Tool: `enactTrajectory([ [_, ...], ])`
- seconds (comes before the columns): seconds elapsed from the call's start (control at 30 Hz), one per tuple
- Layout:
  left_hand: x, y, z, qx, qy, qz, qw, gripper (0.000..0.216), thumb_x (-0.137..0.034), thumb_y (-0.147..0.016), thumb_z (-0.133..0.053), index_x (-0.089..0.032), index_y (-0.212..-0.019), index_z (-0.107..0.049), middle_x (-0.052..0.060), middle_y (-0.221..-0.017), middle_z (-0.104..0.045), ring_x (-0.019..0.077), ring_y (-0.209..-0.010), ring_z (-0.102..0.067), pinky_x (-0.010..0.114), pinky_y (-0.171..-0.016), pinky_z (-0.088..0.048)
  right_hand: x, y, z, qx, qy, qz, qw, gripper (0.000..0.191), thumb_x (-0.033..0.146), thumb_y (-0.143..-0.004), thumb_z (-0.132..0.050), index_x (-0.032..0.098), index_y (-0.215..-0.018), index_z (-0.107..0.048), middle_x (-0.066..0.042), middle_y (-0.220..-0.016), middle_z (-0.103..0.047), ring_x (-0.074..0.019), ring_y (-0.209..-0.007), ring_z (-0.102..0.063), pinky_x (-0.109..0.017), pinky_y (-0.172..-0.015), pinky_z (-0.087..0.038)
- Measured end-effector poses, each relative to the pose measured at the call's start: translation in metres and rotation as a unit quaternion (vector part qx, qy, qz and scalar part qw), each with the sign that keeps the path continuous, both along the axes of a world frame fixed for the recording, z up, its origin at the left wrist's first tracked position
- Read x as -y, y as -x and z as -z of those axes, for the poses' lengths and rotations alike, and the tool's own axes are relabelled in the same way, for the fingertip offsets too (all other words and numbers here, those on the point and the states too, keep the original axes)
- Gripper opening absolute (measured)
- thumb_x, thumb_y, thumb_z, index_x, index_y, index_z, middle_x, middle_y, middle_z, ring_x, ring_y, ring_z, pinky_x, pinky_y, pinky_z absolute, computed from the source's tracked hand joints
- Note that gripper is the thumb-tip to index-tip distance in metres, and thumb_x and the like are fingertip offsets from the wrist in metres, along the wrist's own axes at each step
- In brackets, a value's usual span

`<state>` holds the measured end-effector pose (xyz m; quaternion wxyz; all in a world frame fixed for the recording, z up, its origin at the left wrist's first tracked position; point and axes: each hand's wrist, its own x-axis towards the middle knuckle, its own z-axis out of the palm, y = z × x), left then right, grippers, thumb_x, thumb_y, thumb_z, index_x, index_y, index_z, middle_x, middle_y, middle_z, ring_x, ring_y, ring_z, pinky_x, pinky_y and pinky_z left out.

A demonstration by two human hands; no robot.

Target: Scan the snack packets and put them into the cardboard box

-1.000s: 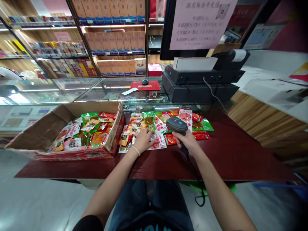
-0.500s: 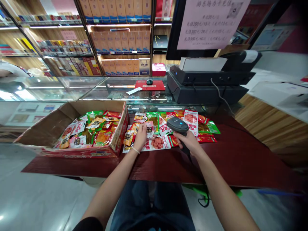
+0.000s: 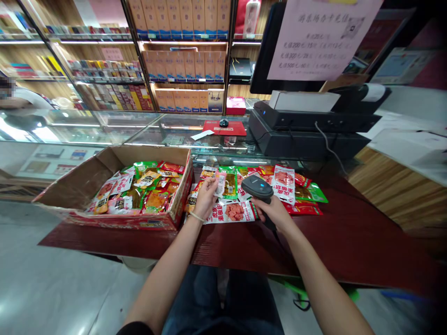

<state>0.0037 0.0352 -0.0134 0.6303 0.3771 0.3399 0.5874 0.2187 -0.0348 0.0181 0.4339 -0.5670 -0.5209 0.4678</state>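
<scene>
Between the fingers of my left hand (image 3: 206,195) is a small pink snack packet (image 3: 220,184), held upright above the pile. My right hand (image 3: 273,210) is wrapped round a black barcode scanner (image 3: 257,187), whose head points left toward the packet. Beneath and around both hands lie snack packets: a white and red one (image 3: 234,212) in front, a green one (image 3: 229,180) behind, and another white and red one (image 3: 283,181) to the right. An open cardboard box (image 3: 179,197) stands left of my left hand, with several packets inside.
The dark red table (image 3: 331,242) carries the packets and the box. Behind it runs a glass counter (image 3: 153,132) with a computer mouse (image 3: 224,123) on a red pad. A monitor (image 3: 265,60) and a black till (image 3: 275,139) stand back right. A person's sleeve (image 3: 33,98) shows at far left.
My left hand has lifted the pink packet and turned it so that another side shows. The scanner stays in my right hand. The whole view has shifted slightly.
</scene>
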Motion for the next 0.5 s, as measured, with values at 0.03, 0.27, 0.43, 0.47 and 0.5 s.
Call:
enactTrajectory([
  [0.03,-0.001,0.0,0.003,-0.031,-0.024,-0.024,0.999,0.031,-0.037,-0.079,-0.071,-0.019,-0.1,-0.056,0.003,-0.091,-0.064,0.0118,-0.08,-0.06,0.023,-0.073,-0.049,0.0,-0.001,0.0,0.005,-0.004,-0.001,1.0,0.04,0.052,-0.077,-0.069,0.021,-0.062,-0.05,0.004,-0.044,-0.049,-0.0104,-0.034,-0.044,-0.024,-0.038,-0.035],
  [0.27,-0.003,0.002,0.016,-0.218,-0.132,-0.123,0.959,0.031,-0.033,-0.081,-0.066,-0.018,-0.108,-0.06,0.009,-0.104,-0.068,0.019,-0.093,-0.065,0.029,-0.081,-0.05,0.018,0.001,-0.003,0.069,-0.019,0.008,0.997,0.029,0.044,-0.076,-0.071,0.022,-0.088,-0.056,0.007,-0.045,-0.05,-0.012,-0.032,-0.042,-0.024,-0.035,-0.032],
  [0.43,0.0,0.002,0.017,-0.277,-0.135,-0.135,0.941,0.026,-0.031,-0.084,-0.062,-0.019,-0.106,-0.065,0.008,-0.106,-0.069,0.0202,-0.097,-0.064,0.033,-0.088,-0.048,0.03,0.007,-0.008,0.074,-0.01,-0.035,0.997,0.043,0.042,-0.073,-0.073,0.023,-0.108,-0.057,0.007,-0.049,-0.053,-0.0131,-0.033,-0.044,-0.025,-0.035,-0.034],
  [0.47,0.0,0.002,0.016,-0.287,-0.136,-0.139,0.938,0.025,-0.03,-0.085,-0.06,-0.019,-0.106,-0.066,0.008,-0.107,-0.069,0.0199,-0.098,-0.064,0.033,-0.088,-0.048,0.03,0.008,-0.008,0.09,-0.002,-0.035,0.995,0.039,0.042,-0.073,-0.073,0.022,-0.104,-0.059,0.006,-0.048,-0.054,-0.0135,-0.033,-0.045,-0.025,-0.035,-0.035],
  [0.5,0.001,0.002,0.016,-0.296,-0.134,-0.142,0.935,0.024,-0.029,-0.086,-0.058,-0.019,-0.106,-0.066,0.007,-0.106,-0.07,0.0194,-0.096,-0.064,0.032,-0.088,-0.048,0.03,0.008,-0.008,0.104,0.009,-0.032,0.994,0.036,0.042,-0.072,-0.073,0.022,-0.099,-0.06,0.006,-0.047,-0.053,-0.0138,-0.033,-0.046,-0.026,-0.036,-0.035],
])
